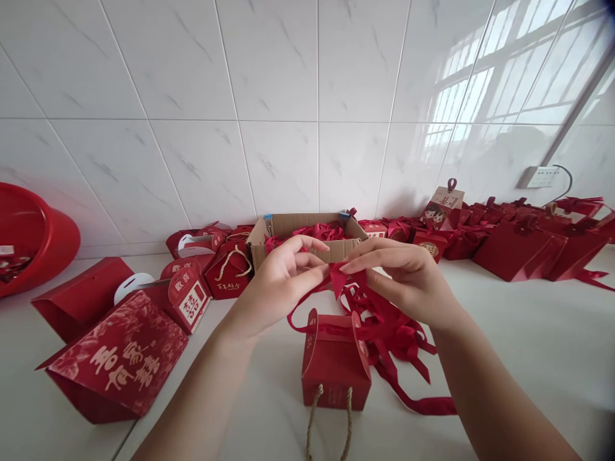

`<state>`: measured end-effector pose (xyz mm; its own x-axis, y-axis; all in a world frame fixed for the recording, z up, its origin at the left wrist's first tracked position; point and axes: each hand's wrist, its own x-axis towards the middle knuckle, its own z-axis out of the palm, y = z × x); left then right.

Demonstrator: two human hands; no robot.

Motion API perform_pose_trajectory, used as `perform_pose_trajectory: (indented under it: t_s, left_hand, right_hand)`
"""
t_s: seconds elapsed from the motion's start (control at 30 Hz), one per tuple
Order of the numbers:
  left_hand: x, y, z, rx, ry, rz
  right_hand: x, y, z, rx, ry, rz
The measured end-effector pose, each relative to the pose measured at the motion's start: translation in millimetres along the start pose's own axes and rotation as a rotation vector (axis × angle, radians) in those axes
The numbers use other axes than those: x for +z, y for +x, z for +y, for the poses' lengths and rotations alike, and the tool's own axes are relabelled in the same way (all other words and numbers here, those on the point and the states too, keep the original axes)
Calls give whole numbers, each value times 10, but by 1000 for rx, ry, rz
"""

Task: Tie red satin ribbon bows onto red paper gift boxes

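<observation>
Red flat fabric ribbon [338, 282] is pinched in left hand [284, 274] and right hand [402, 274], near the top of the red rope-handled cardboard box [336, 366]; tying judged in hand, controlled tension called for next.

A red ribbon [338, 280], partly raised and folded, crosses the top of an upright red box [336, 365] with rope handle [349, 410].

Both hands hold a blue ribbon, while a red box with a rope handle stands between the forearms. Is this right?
The ribbon is red, not blue; the head view shows it between the left hand and right hand. The rest is correct.
</observation>
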<state>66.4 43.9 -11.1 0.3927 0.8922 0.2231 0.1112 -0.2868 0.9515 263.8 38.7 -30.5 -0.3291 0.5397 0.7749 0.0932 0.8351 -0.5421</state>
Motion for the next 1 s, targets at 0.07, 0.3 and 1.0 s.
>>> perform_pose_trajectory:
  t_s: [0.07,0.3,1.0]
  left_hand:
    - [1,8,-12,1,-54,34]
    - [-3,27,-40,-29,-127,86]
    - [-46,-10,-31,487,590,451]
  right_hand:
    - [-49,-9,2,-84,-130,-49]
    - [-50,-27,53,-217,-389,-134]
    - [-336,-11,65,-77,-314,-161]
